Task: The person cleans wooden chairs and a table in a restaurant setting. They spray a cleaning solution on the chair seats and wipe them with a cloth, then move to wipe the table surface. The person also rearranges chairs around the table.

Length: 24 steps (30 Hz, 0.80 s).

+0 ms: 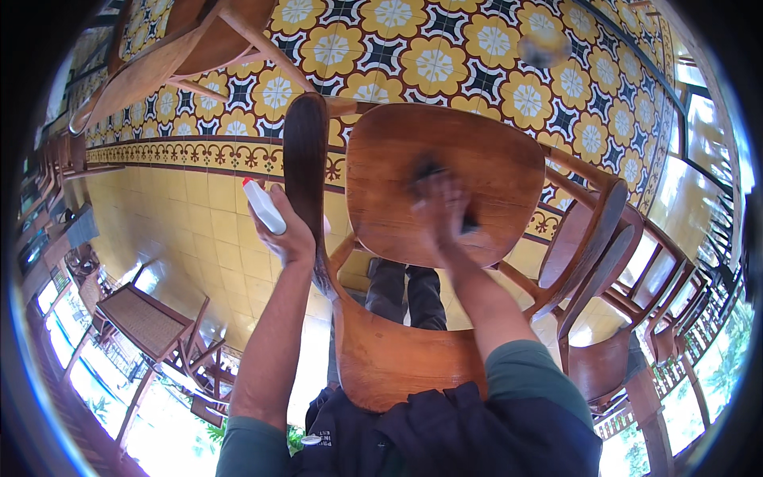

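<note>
A wooden armchair stands in front of me, its brown seat [389, 159] facing up and its curved backrest [405, 366] nearest my body. On the seat, right of its middle, my right hand [445, 205] presses a dark cloth [470, 225]; both are smeared by motion. My left hand [288, 230] is closed around a white spray bottle [265, 208] with a red tip, just left of the chair's dark left armrest [304, 159]. Most of the bottle's lower part is hidden by the hand and wrist.
Another wooden chair [151, 71] stands at the far left, on patterned yellow tiles [334, 48]. Several wooden chairs [592, 310] crowd close on the right. A chair with a woven panel [143, 322] is at the lower left, by plain yellow floor tiles [199, 215].
</note>
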### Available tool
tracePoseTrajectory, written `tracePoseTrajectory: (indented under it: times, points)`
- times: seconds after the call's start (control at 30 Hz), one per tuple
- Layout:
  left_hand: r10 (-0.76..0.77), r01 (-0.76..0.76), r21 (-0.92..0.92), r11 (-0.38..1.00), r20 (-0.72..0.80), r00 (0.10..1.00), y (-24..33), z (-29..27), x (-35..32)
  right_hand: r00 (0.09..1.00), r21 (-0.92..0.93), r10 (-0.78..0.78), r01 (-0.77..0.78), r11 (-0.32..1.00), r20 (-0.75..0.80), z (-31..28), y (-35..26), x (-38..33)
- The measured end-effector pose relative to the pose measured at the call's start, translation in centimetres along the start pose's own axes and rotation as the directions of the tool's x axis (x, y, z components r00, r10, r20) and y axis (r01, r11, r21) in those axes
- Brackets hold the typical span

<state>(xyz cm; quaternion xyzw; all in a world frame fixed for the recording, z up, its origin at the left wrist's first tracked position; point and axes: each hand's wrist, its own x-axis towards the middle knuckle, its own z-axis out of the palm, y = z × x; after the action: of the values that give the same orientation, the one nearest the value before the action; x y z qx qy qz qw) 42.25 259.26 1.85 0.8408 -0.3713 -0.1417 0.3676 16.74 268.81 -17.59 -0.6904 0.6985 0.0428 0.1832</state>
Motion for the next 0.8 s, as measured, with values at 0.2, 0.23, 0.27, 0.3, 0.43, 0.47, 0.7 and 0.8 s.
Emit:
tracePoseTrajectory:
  times: [0.2,0.23,0.27,0.3,0.43,0.47,0.7,0.8]
  points:
    - [-0.046,0.046,0.009,0.999,0.023,0.999,-0.5,0.1,0.0,0.616,0.296,-0.735,0.673,0.678,0.284,0.2,4.3,-11.1]
    - [-0.035,0.035,0.004,0.999,0.024,0.999,-0.4,0.1,-0.1,0.704,0.192,-0.645,0.618,0.762,0.295,-0.9,8.2,-11.6]
    - [-0.037,0.037,-0.010,0.999,0.024,0.999,-0.3,0.1,-0.1,0.759,0.009,-0.520,0.562,0.827,0.392,-1.9,11.3,-11.5]
    - [-0.033,0.033,-0.031,0.999,0.021,0.999,-0.2,0.1,-0.1,0.922,-0.043,-0.232,0.257,0.965,0.309,-2.6,13.2,-11.3]
    - [-0.075,0.073,0.039,0.997,0.045,0.996,0.3,-0.2,-0.2,0.809,-0.007,0.551,-0.564,0.826,-0.203,-2.8,13.4,-4.0]
    - [-0.061,0.060,0.039,0.997,0.029,0.998,0.4,-0.1,-0.2,0.693,0.038,0.653,-0.677,0.735,-0.305,-3.1,12.6,-1.0]
    - [-0.026,0.026,0.010,1.000,-0.012,1.000,-0.3,0.2,0.0,0.986,-0.244,0.126,-0.150,0.958,-0.113,-7.7,0.3,14.6]
    - [-0.054,0.054,0.014,0.998,0.034,0.998,-0.7,0.1,0.0,0.909,0.167,-0.403,0.415,0.894,-0.104,-5.6,-6.0,11.3]
